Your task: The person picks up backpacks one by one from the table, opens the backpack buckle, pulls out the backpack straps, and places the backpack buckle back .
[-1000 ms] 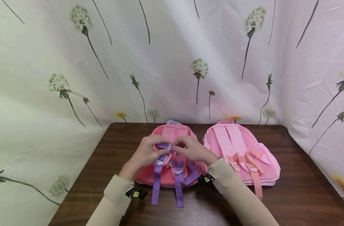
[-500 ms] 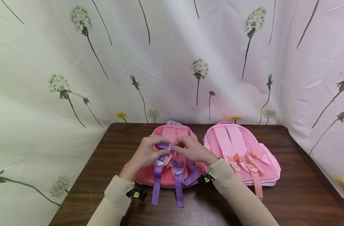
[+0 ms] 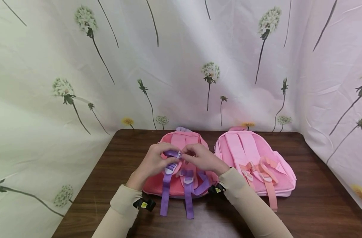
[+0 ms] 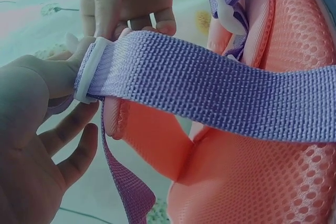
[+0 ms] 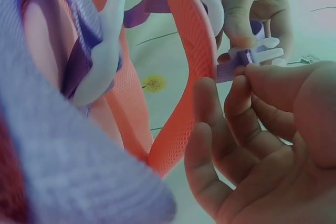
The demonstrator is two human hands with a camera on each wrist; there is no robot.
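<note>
A coral-pink backpack [image 3: 152,183] lies on the table with its shoulder straps facing up and purple webbing [image 3: 165,195] hanging toward me. Above it, my left hand [image 3: 154,160] pinches a small white pronged buckle [image 5: 262,53] on a purple strap [image 3: 170,153]. From the other side my right hand [image 3: 204,158] pinches the purple strap at the buckle's base between thumb and forefinger. Its other fingers [image 5: 202,150] stay loosely bent. A white slider [image 4: 92,72] on broad purple webbing [image 4: 199,77] appears beside my left hand in the left wrist view.
A lighter pink backpack [image 3: 265,147] with orange straps [image 3: 270,193] lies to the right. Both sit on a dark wooden table [image 3: 91,188]. Behind and beside it hangs a dandelion-print cloth [image 3: 175,72].
Both hands keep nearly the same place and grip on the buckle and strap. The backpacks have not moved; the head view shifts only very slightly.
</note>
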